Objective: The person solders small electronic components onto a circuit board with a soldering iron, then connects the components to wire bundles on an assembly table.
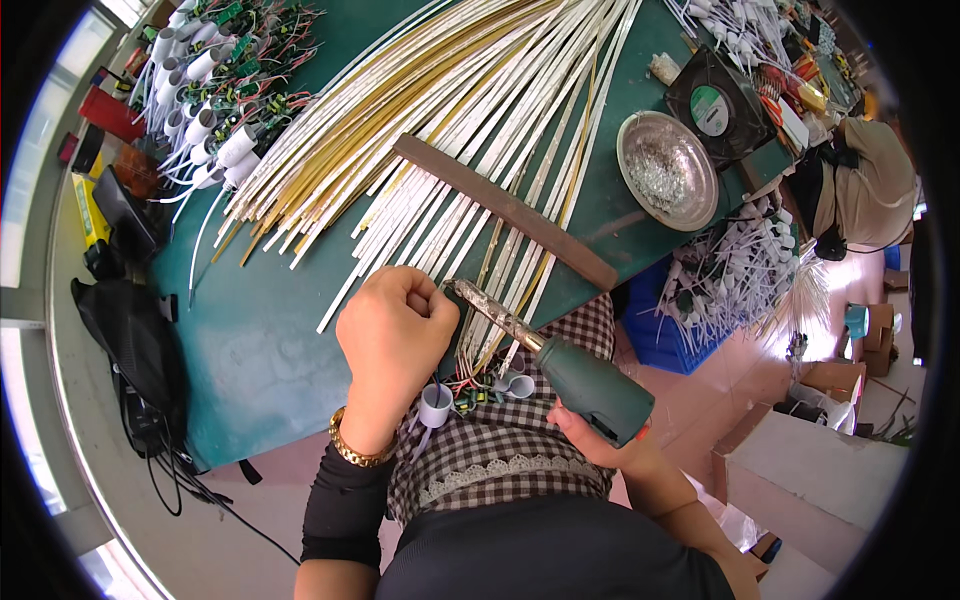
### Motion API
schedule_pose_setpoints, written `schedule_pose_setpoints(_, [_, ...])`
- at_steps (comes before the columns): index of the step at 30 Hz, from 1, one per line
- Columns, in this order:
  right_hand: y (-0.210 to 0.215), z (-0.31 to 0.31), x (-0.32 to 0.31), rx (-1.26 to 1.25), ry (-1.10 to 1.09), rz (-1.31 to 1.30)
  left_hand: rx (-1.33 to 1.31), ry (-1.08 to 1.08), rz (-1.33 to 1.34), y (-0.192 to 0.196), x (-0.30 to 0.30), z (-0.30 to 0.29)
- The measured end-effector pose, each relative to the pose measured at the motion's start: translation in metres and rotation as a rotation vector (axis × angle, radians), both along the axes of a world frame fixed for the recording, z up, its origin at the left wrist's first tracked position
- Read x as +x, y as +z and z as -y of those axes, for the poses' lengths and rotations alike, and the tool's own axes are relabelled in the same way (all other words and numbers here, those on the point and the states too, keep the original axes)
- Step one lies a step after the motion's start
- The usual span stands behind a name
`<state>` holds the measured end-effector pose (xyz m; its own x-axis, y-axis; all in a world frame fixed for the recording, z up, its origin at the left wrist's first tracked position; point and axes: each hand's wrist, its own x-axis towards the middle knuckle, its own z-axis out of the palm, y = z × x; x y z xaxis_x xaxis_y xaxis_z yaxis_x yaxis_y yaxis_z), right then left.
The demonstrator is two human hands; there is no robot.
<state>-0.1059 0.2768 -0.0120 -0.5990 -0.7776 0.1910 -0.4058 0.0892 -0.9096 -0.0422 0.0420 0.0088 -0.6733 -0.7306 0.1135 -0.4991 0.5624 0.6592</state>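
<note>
My left hand (393,318) is closed in a pinch over the near ends of the strips; what its fingers hold is hidden. A gold bracelet (358,440) circles that wrist. My right hand (592,436) grips a dark green soldering gun (590,385), whose long, crusted metal tip (495,312) reaches beside my left fingertips. Many thin white and yellow strips (430,110) fan out over the table, with a brown bar (505,210) lying across them. White cylinders (435,405) with small circuit boards and wires rest on my checked apron (520,440).
A green table (260,370) carries a heap of wired white cylinders (200,120) at the far left. To the right are a metal bowl (665,170) with shiny bits and a black fan (720,105). A blue crate (655,335) holds white wired parts. A black bag (125,350) hangs left.
</note>
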Motion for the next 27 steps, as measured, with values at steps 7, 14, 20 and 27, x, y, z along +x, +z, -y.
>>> schedule_pose_setpoints(7, [0.01, 0.005, -0.006, 0.014, 0.037, -0.182, 0.041, 0.001, 0.02, 0.002, 0.0, 0.005])
schedule_pose_setpoints(14, [-0.005, -0.016, 0.006, 0.018, -0.161, 0.175, 0.092, -0.042, 0.062, 0.007, -0.001, 0.009])
schedule_pose_setpoints(20, [-0.009, -0.016, 0.0, -0.025, 0.0, -0.014, 0.108, -0.033, 0.078, 0.009, 0.0, 0.008])
schedule_pose_setpoints(27, [-0.004, -0.011, -0.009, 0.024, 0.099, -0.116, 0.073, -0.06, 0.051, 0.007, -0.001, 0.01])
